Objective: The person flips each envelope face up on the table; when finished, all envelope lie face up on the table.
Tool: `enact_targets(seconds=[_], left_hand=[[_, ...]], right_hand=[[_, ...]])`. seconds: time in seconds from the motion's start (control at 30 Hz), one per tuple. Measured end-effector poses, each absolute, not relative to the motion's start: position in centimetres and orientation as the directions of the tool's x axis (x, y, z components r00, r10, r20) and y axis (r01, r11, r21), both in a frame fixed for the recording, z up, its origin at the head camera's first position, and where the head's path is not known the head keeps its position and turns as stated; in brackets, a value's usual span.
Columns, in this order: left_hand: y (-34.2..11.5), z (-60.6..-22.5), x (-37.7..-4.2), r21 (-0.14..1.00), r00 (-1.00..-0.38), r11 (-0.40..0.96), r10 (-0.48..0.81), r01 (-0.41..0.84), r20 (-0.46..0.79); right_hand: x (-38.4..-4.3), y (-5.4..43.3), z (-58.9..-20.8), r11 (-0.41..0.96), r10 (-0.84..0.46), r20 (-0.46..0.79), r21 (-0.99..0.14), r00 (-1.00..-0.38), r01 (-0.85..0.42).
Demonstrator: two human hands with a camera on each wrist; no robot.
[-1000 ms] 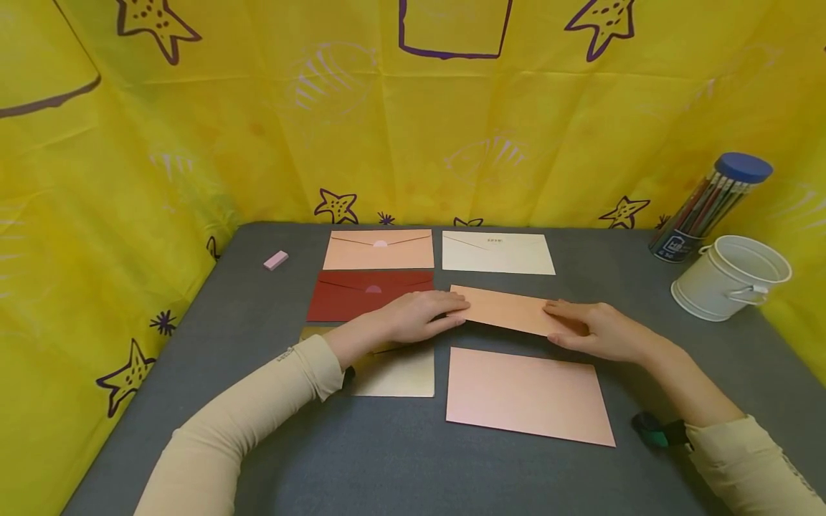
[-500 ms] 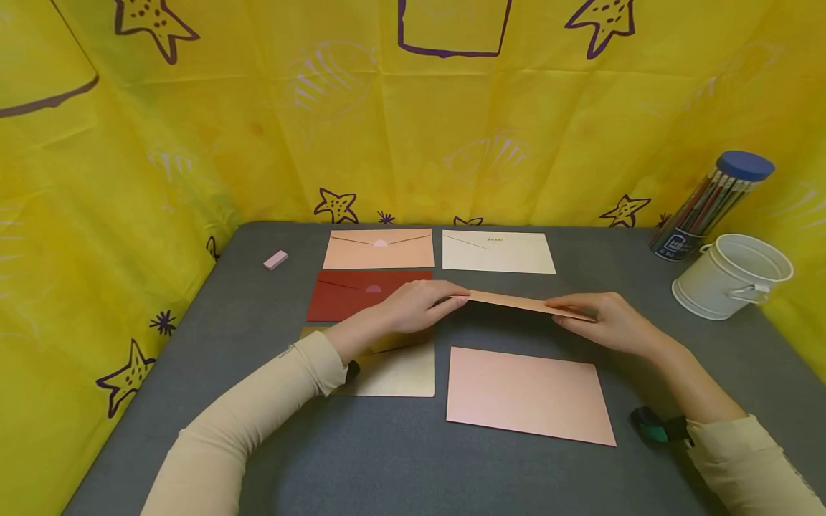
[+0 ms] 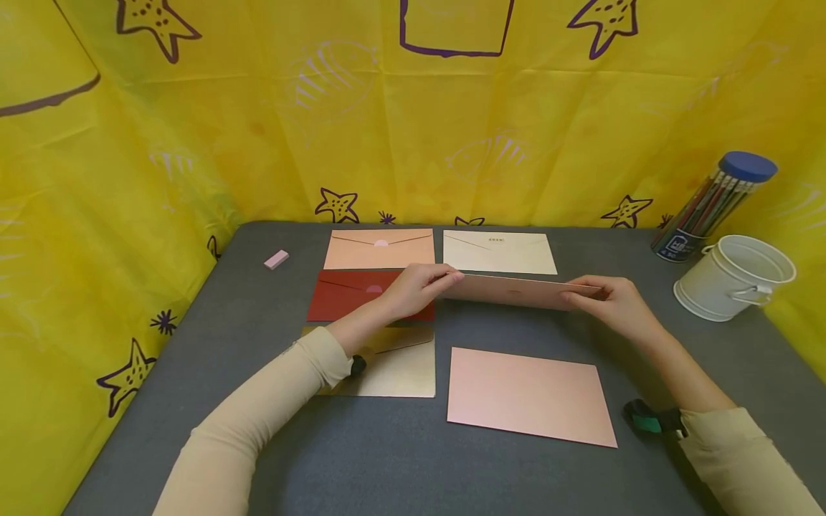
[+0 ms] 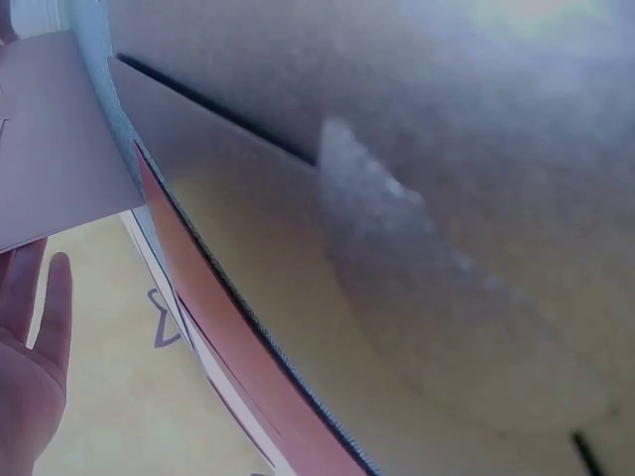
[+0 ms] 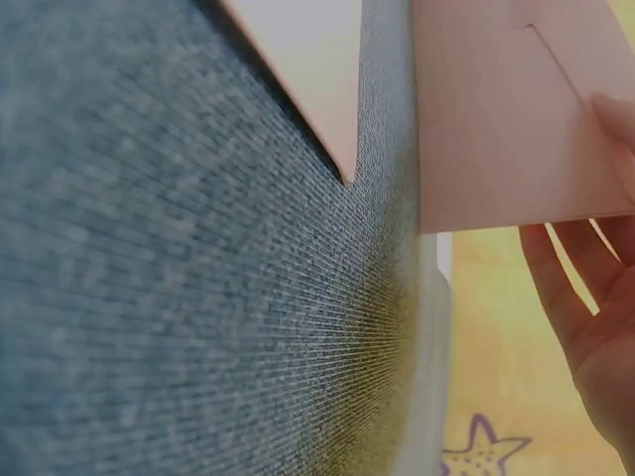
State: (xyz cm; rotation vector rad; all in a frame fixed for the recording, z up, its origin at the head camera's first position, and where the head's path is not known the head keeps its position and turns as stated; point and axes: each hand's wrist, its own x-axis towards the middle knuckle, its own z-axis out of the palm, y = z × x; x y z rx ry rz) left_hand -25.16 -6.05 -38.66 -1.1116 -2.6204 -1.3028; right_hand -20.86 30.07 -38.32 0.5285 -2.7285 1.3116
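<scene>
A peach envelope is held up off the table, tilted on its long edge, its flap side turned toward me. My left hand pinches its left end between thumb and fingers. At the other end, my right hand pinches it with the thumb on the near face. The right wrist view shows the flap line on this envelope and the fingers behind it. Below it on the table lies a pink envelope, plain side up. Under my left forearm are a red envelope and a gold envelope, both partly covered.
Along the back lie another peach envelope and a cream envelope. A small pink eraser is at the left. On the right stand a white metal bucket and a blue-lidded tube of pencils. A yellow cloth hangs behind.
Both hands have lifted the peach envelope from near the table and tipped it from plain side up, through edge-on, until its flap side faces me. The other envelopes have stayed put.
</scene>
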Motion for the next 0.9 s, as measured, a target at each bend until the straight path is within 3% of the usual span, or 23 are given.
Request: enact_targets(seconds=[0.17, 0.43, 0.73, 0.9], left_hand=[[-6.0, -38.7, -25.6, 0.736, -0.775, 0.377, 0.551, 0.563, 0.31], [-6.1, -38.9, -26.0, 0.714, -0.789, 0.453, 0.57, 0.533, 0.227], [-6.2, -39.2, -25.8, 0.69, -0.82, 0.526, 0.544, 0.497, 0.176], [-5.9, -39.0, -25.6, 0.73, -0.855, 0.528, 0.496, 0.434, 0.15]], right_hand=[[-21.6, 30.4, -38.6, 0.591, -0.243, 0.174, -0.753, -0.954, -0.288], [-22.0, 30.9, -38.9, 0.686, -0.22, 0.056, -0.7, -0.974, -0.196], [-22.5, 31.3, -39.6, 0.735, -0.265, 0.027, -0.641, -0.964, -0.22], [-22.6, 31.1, -39.7, 0.716, -0.253, 0.003, -0.672, -0.967, -0.189]])
